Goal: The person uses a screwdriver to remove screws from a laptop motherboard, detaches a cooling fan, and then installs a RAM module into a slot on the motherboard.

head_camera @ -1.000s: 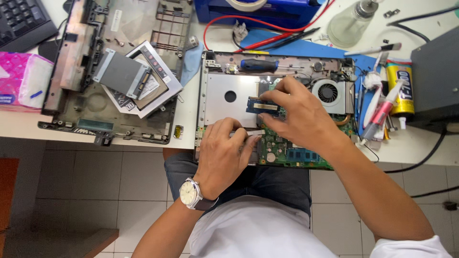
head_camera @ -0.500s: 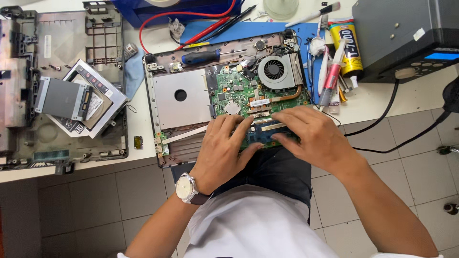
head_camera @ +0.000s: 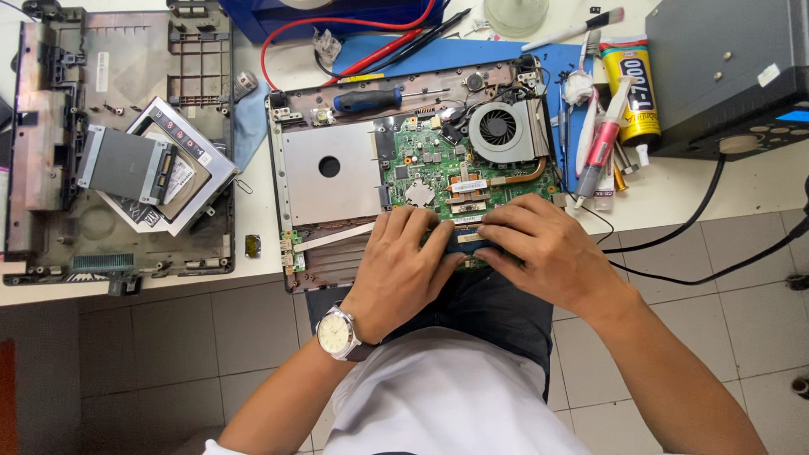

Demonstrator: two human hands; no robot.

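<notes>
Green motherboard (head_camera: 438,173) sits in the opened laptop base (head_camera: 329,181) at the desk's near edge, and both hands are on a dark blue memory module (head_camera: 468,244) lying flat along the board's near edge. Left hand (head_camera: 400,270) has fingers bent over the module's left end, right hand (head_camera: 548,253) covers the right end; fingertips press down on it, neither hand wraps round anything. Can't tell whether the side clips are latched, the fingers hide them. My read: the step in hand is seating or releasing that stick in its slot. To do it well, keep pressure even on both ends, thumbs on the outer edges rather than on the chips, and don't let the card rock. The chassis overhangs the desk edge over the person's lap, so pushing hard could tip it; load should go straight down over the supported part. Cooling fan (head_camera: 499,128) and copper heat pipe (head_camera: 527,174) are just beyond the fingers, keep knuckles off them. Blue-handled screwdriver (head_camera: 368,100) lies inside the base near the far rim, well apart from the hands. Separate bottom cover (head_camera: 126,67) with a drive caddy (head_camera: 164,164) lies to the left; glue tube (head_camera: 632,88) and brush (head_camera: 573,29) to the right.
</notes>
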